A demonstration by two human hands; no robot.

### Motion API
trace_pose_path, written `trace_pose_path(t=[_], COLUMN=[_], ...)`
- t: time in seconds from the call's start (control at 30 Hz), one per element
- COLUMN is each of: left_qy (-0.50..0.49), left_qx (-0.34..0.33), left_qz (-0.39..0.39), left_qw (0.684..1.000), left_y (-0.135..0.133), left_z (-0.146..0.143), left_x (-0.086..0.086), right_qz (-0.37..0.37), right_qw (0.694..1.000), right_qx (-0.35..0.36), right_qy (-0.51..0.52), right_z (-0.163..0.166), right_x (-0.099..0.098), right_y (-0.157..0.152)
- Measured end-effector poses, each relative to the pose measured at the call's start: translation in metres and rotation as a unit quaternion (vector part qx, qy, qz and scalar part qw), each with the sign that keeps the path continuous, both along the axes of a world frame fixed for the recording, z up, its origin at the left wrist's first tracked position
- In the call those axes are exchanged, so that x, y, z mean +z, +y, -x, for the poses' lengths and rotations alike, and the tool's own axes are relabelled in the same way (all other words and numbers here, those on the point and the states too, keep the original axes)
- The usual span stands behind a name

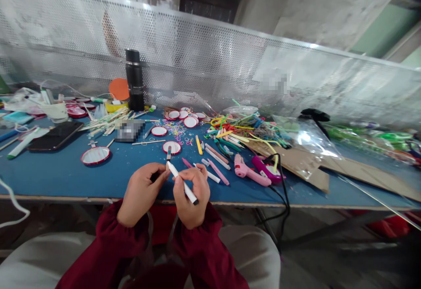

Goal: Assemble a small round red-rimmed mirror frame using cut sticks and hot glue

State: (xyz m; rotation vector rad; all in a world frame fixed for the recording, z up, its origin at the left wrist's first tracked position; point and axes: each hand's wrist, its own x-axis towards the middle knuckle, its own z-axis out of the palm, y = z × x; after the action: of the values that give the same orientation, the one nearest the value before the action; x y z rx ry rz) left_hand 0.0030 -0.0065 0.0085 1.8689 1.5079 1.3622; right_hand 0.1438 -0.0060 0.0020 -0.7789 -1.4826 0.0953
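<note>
Maroon sleeves run up from the lower edge, and both hands meet just in front of the near edge of the blue worktop (66,173). The right hand (191,198) is turned knuckles up with its fingers curled. Its grip is closed around the lower half of a white marker (179,179), with the thumb laid along the barrel. The left hand (140,193) sits just beside it, wrist bent inward and fingers folded. Thumb and forefinger are pinched narrow at the marker's upper end. A small dark thing shows inside that pinch, too small to name.

The marker is slim and white with a black lower end that pokes out under the right hand. It slants from upper left to lower right and is held clear of the worktop, over its front edge.

Beyond the hands on the worktop lie loose pink pens (217,171) and a yellow marker (199,145). A pink glue gun (247,173) lies beside a magenta glue gun (264,169), and their black cord hangs over the edge. Red-rimmed white discs (95,155) are scattered to the left and centre. A dark phone (55,135) lies flat at the left, and a black flask (134,80) stands upright at the back. Coloured strips (243,129), a clear plastic bag (305,137) and cardboard (315,166) are heaped at the right. A perforated metal screen (210,56) runs behind everything.
</note>
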Motion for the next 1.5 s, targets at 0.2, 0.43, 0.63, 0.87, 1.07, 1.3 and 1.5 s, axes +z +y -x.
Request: trace_pose_path(t=[0.2,0.43,0.63,0.87,1.07,1.3,1.5], left_qy=[-0.002,-0.01,-0.006,-0.006,-0.005,-0.008,-0.008], left_qx=[-0.004,0.001,0.003,0.0,0.003,0.009,0.004], left_qz=[0.001,0.004,0.005,0.004,0.003,0.003,-0.003], left_qw=[1.0,1.0,1.0,1.0,1.0,1.0,1.0], left_y=[-0.0008,-0.0011,-0.0016,-0.0013,-0.0019,-0.0021,-0.0007], left_z=[-0.0003,-0.0008,-0.001,-0.0011,-0.0013,-0.0006,-0.0004], left_x=[0.001,0.0009,0.0018,0.0018,0.0027,0.0018,0.0002], right_qz=[0.002,0.002,0.004,-0.014,-0.003,0.003,-0.014], right_qw=[1.0,1.0,1.0,1.0,1.0,0.998,1.0], right_qx=[0.003,-0.001,-0.02,-0.012,-0.025,-0.043,-0.008], right_qy=[0.003,0.002,0.016,0.022,0.016,0.041,0.011], right_z=[-0.0002,-0.0001,-0.0005,0.0003,0.0004,-0.0001,0.0006], right_x=[-0.0001,0.0007,-0.0027,-0.0019,-0.0024,-0.006,-0.0007], right_y=[-0.0003,-0.0007,0.0007,0.0006,0.0009,0.0022,-0.0001])
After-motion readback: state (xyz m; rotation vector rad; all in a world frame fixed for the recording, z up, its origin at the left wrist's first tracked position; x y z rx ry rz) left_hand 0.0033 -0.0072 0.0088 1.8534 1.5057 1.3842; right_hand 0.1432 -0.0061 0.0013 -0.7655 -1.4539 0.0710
